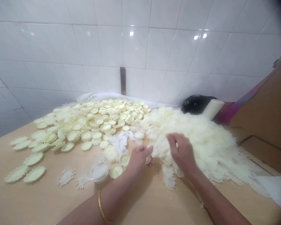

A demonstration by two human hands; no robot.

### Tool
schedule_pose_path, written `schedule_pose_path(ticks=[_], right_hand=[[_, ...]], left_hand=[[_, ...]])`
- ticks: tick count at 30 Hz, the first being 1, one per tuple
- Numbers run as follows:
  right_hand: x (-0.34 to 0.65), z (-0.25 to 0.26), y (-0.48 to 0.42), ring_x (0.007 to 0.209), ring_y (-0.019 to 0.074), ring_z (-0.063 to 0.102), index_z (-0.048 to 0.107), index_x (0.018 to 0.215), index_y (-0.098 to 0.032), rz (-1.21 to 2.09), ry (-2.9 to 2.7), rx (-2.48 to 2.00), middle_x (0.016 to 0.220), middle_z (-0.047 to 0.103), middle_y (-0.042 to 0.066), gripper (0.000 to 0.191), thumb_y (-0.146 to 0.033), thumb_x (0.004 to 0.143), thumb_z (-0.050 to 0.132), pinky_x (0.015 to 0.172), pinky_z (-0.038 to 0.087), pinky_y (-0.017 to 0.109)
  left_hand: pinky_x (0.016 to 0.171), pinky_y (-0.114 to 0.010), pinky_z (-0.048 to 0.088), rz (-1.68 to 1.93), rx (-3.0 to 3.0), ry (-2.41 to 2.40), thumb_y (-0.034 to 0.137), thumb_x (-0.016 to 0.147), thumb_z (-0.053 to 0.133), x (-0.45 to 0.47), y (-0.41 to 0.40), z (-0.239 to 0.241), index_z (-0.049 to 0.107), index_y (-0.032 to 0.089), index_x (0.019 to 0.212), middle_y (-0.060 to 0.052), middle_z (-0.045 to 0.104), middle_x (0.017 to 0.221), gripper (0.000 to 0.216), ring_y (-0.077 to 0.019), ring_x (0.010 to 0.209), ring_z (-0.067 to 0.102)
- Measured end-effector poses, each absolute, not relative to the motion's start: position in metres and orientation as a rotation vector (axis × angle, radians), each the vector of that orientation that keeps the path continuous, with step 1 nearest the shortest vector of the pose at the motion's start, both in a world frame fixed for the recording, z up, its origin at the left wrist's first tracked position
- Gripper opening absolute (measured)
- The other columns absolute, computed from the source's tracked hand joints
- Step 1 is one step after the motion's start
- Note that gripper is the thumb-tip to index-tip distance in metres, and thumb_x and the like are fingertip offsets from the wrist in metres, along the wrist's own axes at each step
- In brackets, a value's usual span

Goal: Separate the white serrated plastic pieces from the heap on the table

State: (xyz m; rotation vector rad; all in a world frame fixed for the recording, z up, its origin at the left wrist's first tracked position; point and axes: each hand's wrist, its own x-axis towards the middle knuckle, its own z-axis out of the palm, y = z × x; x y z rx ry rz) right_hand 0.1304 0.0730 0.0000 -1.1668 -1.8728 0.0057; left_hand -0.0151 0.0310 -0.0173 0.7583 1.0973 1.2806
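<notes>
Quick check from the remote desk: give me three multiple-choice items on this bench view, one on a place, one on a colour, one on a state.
1. The clear cup stands:
A. left of the left hand
B. on the fluffy pile
C. against the wall

2. The bangle on the left wrist is:
A. red
B. gold
C. black

3. The right hand is:
A. flat on bare table
B. fingers bent, at the pile's edge
C. raised to the tiles

A: cup sits left of that hand.
B: it looks yellow-gold.
B: fingers curl into the pile.

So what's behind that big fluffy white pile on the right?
Behind the fluffy white pile, against the tiled wall, lie a black object and a white cylinder. Their lower parts are hidden by the pile.
</notes>
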Motion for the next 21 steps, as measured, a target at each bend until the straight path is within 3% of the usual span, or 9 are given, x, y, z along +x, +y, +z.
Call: schedule_pose_path(ticks=[5, 8, 10, 13, 16, 19, 21], right_hand=[[0.116, 0.005, 0.058, 0.078, 0.0198, 0.057, 0.059, 0.096, -0.019, 0.993, -1.848, -1.018, 0.088, 0.062, 0.006, 0.033, -0.043, 0.074, 0.054, 0.069, 0.042, 0.032], [0.113, 0.004, 0.056, 0.059, 0.0169, 0.060, 0.059, 0.088, -0.019, 1.547, -1.706, -0.899, 0.077, 0.063, 0.002, 0.033, -0.043, 0.067, 0.061, 0.059, 0.045, 0.032], [0.113, 0.003, 0.055, 0.050, 0.0155, 0.058, 0.055, 0.078, -0.019, 1.704, -1.568, -0.861, 0.065, 0.061, -0.001, 0.028, -0.042, 0.063, 0.064, 0.053, 0.045, 0.030], [0.113, 0.001, 0.056, 0.044, 0.0147, 0.056, 0.048, 0.072, -0.021, 1.733, -1.446, -0.853, 0.051, 0.054, -0.006, 0.027, -0.038, 0.062, 0.067, 0.048, 0.043, 0.028], [0.114, 0.000, 0.060, 0.047, 0.0130, 0.053, 0.048, 0.068, -0.020, 1.584, -1.441, -0.892, 0.052, 0.053, -0.004, 0.024, -0.038, 0.066, 0.063, 0.051, 0.041, 0.027], [0.121, -0.001, 0.068, 0.056, 0.0131, 0.049, 0.051, 0.064, -0.017, 1.136, -1.534, -1.060, 0.058, 0.052, -0.001, 0.024, -0.040, 0.071, 0.055, 0.058, 0.040, 0.027], [0.127, -0.001, 0.074, 0.065, 0.0162, 0.050, 0.056, 0.079, -0.016, 0.731, -1.590, -1.210, 0.072, 0.054, 0.004, 0.023, -0.038, 0.072, 0.054, 0.062, 0.041, 0.030]], left_hand=[[0.042, -0.021, 0.034, 1.278, 0.746, 1.028, 0.043, 0.057, 0.069, -0.014, 0.030, -0.014, 0.048, 0.015, 0.057, 0.000, 0.054, 0.052, 0.035, -0.0086, 0.041, 0.048], [0.042, -0.021, 0.034, 1.267, 0.697, 1.009, 0.047, 0.058, 0.066, -0.012, 0.028, -0.013, 0.055, 0.013, 0.061, -0.002, 0.056, 0.057, 0.036, -0.0087, 0.043, 0.048], [0.043, -0.022, 0.035, 1.252, 0.684, 0.969, 0.051, 0.061, 0.062, -0.011, 0.028, -0.013, 0.058, 0.013, 0.065, -0.003, 0.055, 0.057, 0.039, -0.0100, 0.044, 0.050], [0.047, -0.022, 0.038, 1.224, 0.700, 0.903, 0.045, 0.062, 0.065, -0.011, 0.028, -0.014, 0.059, 0.012, 0.069, -0.004, 0.057, 0.059, 0.034, -0.0105, 0.048, 0.052], [0.048, -0.021, 0.038, 1.222, 0.694, 0.883, 0.034, 0.059, 0.070, -0.013, 0.029, -0.014, 0.057, 0.013, 0.067, -0.003, 0.058, 0.062, 0.026, -0.0095, 0.048, 0.053], [0.046, -0.022, 0.037, 1.220, 0.687, 0.907, 0.029, 0.059, 0.070, -0.014, 0.031, -0.015, 0.056, 0.012, 0.065, -0.003, 0.058, 0.059, 0.023, -0.0096, 0.045, 0.052], [0.046, -0.022, 0.037, 1.227, 0.692, 0.931, 0.028, 0.059, 0.070, -0.013, 0.031, -0.015, 0.057, 0.012, 0.066, -0.003, 0.058, 0.060, 0.021, -0.0098, 0.045, 0.052]])
